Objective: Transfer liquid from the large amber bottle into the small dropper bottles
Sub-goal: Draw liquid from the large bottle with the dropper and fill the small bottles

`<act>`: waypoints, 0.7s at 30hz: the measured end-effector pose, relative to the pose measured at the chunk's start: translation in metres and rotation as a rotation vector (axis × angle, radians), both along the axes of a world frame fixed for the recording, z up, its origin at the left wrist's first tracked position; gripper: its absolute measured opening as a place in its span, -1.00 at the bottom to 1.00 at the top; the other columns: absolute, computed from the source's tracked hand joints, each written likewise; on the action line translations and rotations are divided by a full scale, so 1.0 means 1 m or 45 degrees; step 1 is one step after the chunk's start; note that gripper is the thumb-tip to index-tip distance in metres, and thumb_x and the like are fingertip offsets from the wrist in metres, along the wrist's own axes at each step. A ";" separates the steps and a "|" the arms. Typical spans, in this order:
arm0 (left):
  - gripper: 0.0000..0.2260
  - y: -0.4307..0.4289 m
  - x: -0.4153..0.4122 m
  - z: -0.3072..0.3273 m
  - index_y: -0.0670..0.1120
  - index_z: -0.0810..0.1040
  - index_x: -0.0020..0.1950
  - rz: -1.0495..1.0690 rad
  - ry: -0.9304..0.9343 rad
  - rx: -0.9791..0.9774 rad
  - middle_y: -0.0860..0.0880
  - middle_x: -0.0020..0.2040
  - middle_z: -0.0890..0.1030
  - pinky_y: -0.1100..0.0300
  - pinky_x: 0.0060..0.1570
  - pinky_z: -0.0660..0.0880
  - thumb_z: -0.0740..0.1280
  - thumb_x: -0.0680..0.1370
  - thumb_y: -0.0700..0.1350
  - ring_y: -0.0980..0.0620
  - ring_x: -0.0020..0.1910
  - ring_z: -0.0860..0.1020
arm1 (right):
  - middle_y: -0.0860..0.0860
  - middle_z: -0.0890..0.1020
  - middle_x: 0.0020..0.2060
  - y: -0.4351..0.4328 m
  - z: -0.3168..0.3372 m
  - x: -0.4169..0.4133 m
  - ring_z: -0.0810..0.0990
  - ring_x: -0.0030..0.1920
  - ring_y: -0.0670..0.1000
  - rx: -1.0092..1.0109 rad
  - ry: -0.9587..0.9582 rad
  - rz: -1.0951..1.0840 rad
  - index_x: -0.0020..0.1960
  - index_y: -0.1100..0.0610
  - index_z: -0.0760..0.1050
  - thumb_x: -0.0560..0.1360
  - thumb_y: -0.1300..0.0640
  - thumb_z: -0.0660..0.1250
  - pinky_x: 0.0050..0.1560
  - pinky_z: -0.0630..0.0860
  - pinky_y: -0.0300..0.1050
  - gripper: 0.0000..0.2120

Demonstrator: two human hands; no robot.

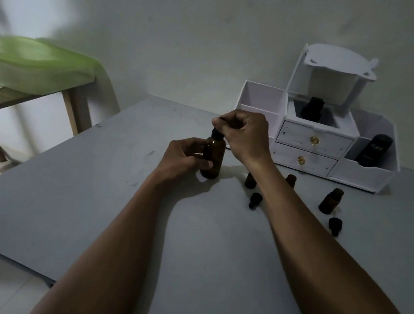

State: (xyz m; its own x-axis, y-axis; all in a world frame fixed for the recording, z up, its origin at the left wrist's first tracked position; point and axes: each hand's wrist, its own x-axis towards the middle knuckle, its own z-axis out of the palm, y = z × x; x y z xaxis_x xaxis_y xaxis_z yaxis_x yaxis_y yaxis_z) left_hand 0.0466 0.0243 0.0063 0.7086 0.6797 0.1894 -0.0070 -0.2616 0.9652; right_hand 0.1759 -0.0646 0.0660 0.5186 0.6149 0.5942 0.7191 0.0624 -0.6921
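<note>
A dim room at home: white cosmetics organizer (pixel 361 175) at two o'clock, cloth-draped wooden table (pixel 73 110) at ten.

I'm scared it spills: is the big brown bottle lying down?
No, the big brown bottle stands upright on the table, held by the left hand.

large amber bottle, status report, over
Left hand grips large amber bottle, upright. Right hand pinches its black cap. Small dropper bottles stand right of it, nothing blocking.

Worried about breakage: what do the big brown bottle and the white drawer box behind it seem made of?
The big brown bottle is probably amber glass: dark, glossy, with a highlight at its shoulder. The white drawer box looks like matte board or plastic sheet, flat-cut panels; which, I cannot tell.
</note>
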 end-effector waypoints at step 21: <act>-0.53 -0.022 0.001 0.015 -0.04 0.60 0.25 0.415 -0.333 0.257 -0.02 0.05 0.68 0.25 -0.05 0.55 0.44 0.41 0.14 0.08 0.02 0.65 | -0.02 0.72 -0.26 -0.056 0.085 0.015 0.73 -0.22 -0.06 0.511 0.156 0.005 -0.13 0.06 0.64 0.49 0.13 0.47 -0.15 0.68 -0.07 -0.97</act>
